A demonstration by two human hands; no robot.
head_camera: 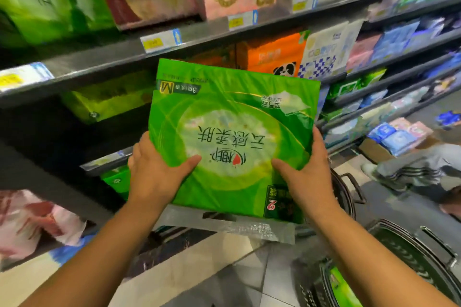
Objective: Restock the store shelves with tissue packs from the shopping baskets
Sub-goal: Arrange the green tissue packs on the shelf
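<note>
Both hands grip the flat green plastic tissue pack by its near sides, the left hand and the right hand equally placed, thumbs on top. They hold it just before the dark metal shelf's front edge. Its long axis points away towards the shelf opening — the upside-down print shows "M" and "2".

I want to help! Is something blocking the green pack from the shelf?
Nothing visible. The left hand and right hand hold the green pack before the dark shelf gap; a yellow-green pack sits farther back.
</note>
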